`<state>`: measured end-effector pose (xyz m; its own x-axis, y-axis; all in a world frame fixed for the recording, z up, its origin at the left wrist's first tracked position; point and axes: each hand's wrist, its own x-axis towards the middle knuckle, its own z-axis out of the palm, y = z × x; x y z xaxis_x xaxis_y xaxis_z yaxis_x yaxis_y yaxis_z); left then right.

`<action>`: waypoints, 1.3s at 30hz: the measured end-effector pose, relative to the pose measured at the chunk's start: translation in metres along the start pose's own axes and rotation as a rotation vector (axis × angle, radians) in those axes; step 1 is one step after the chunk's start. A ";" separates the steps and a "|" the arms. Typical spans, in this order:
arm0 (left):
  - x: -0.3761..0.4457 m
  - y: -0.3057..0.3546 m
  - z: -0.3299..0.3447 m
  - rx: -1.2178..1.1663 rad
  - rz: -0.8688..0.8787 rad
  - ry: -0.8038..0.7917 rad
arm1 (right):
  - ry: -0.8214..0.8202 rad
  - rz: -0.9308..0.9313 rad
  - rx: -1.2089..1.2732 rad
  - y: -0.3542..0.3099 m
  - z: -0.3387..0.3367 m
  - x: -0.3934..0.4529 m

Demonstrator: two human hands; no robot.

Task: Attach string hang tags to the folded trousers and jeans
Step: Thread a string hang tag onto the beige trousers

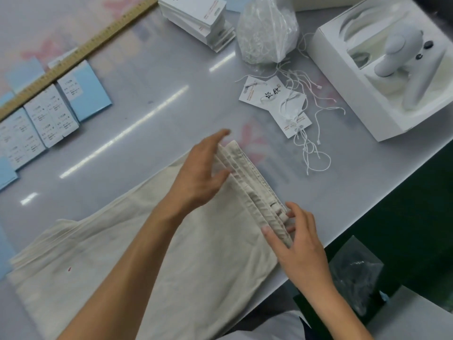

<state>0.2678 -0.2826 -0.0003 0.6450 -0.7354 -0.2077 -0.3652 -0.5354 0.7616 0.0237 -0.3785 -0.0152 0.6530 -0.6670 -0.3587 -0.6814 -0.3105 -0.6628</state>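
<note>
Lying far left of the fingers, blue and white label cards [51, 114] sit in rows beside a wooden ruler [81, 49] on the grey worktop [147, 99]. A stack of folded cream trousers [152, 241] spreads under both forearms, its waistband edges fanned toward the upper right. The left hand [201, 175] rests on top of that stack, fingers [220, 137] released and nearly straight, their tips at the far corner of the waistbands. The right hand [299, 244] touches the near end of the same waistbands; its fingers [270, 235] look loosely spread against the layered edges, and whether they pinch a layer cannot be told. Beyond the left fingertips stands a pile of white hang tags [196, 18]. Up and right of both hands lie loose strung hang tags [274, 99] with white strings [311, 153], a clear bag of strings [267, 33], and an open white box [377, 69].
</note>
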 end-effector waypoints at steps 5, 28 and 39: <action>0.003 0.009 0.010 0.718 0.555 -0.388 | -0.102 0.056 -0.076 -0.001 -0.001 -0.004; -0.039 0.022 0.017 0.652 0.649 -0.110 | -0.085 -0.536 0.106 -0.040 0.033 -0.033; -0.063 0.007 0.014 0.800 0.152 0.091 | 0.026 -0.162 -0.267 -0.037 0.032 0.036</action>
<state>0.2155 -0.2463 0.0099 0.5892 -0.8057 -0.0609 -0.7993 -0.5922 0.1022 0.0825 -0.3693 -0.0242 0.7541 -0.6101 -0.2431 -0.6339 -0.5792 -0.5126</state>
